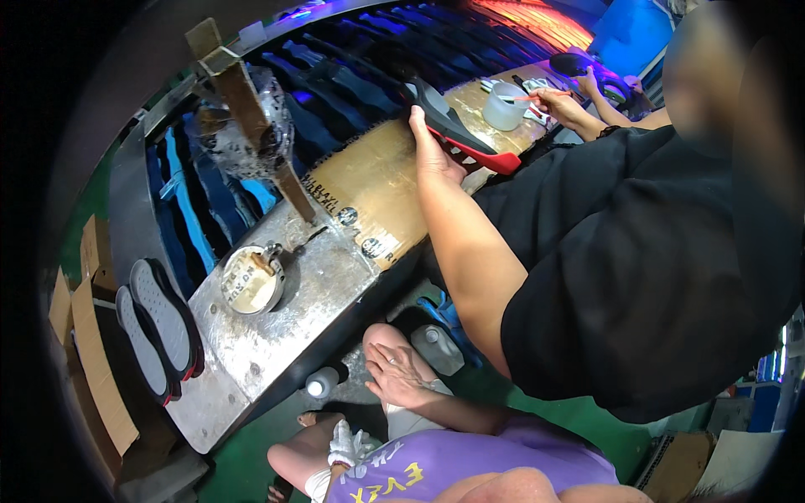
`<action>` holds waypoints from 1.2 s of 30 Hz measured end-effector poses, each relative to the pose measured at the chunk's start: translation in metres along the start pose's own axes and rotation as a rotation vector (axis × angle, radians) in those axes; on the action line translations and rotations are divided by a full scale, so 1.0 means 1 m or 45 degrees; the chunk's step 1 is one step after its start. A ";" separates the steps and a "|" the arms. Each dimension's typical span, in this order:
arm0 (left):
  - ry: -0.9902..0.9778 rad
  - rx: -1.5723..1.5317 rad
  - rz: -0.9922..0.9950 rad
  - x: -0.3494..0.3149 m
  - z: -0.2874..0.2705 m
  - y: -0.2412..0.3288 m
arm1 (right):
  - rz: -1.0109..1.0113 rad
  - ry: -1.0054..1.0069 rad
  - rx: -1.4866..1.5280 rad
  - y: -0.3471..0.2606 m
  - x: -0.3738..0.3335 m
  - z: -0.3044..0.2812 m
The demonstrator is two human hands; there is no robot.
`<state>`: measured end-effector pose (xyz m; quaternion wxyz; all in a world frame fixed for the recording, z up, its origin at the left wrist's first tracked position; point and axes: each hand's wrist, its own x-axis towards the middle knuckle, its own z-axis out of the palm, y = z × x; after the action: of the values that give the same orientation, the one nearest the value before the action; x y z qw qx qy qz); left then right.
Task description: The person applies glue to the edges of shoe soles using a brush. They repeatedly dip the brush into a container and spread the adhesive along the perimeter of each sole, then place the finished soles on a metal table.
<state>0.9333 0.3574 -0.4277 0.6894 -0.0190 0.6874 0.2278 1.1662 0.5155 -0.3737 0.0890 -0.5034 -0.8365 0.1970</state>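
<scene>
We're peering steeply down from the wearer's head through one wide fisheye, purple shirt [478, 457] close beneath us, right hand [394, 375] below centre, and we're facing out across the metal bench [289, 335], black rim curving round.

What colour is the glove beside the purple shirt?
The glove is mostly white; it shows in the head view, the only one.
</scene>
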 end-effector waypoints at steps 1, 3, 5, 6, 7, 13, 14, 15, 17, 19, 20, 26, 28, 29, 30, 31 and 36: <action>-0.030 0.003 0.018 0.005 -0.001 -0.002 | 0.001 -0.022 -0.001 0.000 0.000 0.000; -0.178 0.037 -0.042 0.020 -0.011 -0.003 | -0.013 0.010 -0.020 0.001 0.003 0.003; -0.152 -0.039 -0.027 0.000 0.003 0.009 | -0.041 0.042 -0.064 0.002 0.005 0.008; -0.176 -0.146 -0.011 0.005 -0.003 0.000 | -0.098 0.109 -0.168 -0.001 0.007 0.015; -0.121 -0.202 0.006 -0.011 0.005 0.008 | -0.149 0.122 -0.230 0.001 0.007 0.021; -0.093 -0.491 0.132 -0.077 0.005 0.035 | -0.284 0.302 0.167 -0.009 -0.004 0.016; -0.102 -0.488 0.196 -0.073 -0.003 0.026 | -0.404 0.282 0.358 -0.033 0.001 0.000; -0.091 -0.577 0.242 -0.070 -0.008 0.017 | -0.495 0.259 0.549 -0.063 0.010 -0.019; -0.130 -0.666 0.321 -0.056 -0.020 -0.002 | -0.732 0.285 0.705 -0.136 0.035 -0.068; -0.160 -0.739 0.298 -0.049 -0.021 -0.010 | -0.532 0.099 0.777 -0.182 0.072 -0.083; -0.199 -0.685 0.244 -0.072 -0.020 0.001 | -0.444 0.084 0.861 -0.196 0.103 -0.081; -0.247 -0.603 0.225 -0.088 -0.027 0.006 | 0.311 -0.389 1.595 -0.254 0.253 -0.050; -0.284 -0.672 0.229 -0.083 -0.031 -0.001 | 0.389 -0.332 1.639 -0.266 0.265 -0.045; -0.319 -0.692 0.250 -0.092 -0.030 0.001 | 0.433 -0.301 1.659 -0.268 0.271 -0.041; -0.376 -0.713 0.284 -0.089 -0.033 -0.001 | 0.434 -0.261 1.638 -0.270 0.277 -0.037; -0.435 -0.728 0.319 -0.084 -0.035 -0.003 | 0.408 -0.242 1.614 -0.270 0.283 -0.034; -0.329 -0.939 0.424 -0.085 -0.031 0.000 | 0.324 -0.162 1.644 -0.270 0.268 -0.039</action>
<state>0.9081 0.3225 -0.3486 0.6708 -0.1244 0.4614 0.5672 0.8335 0.6480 -0.2378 0.2994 -0.4312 -0.4879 0.6974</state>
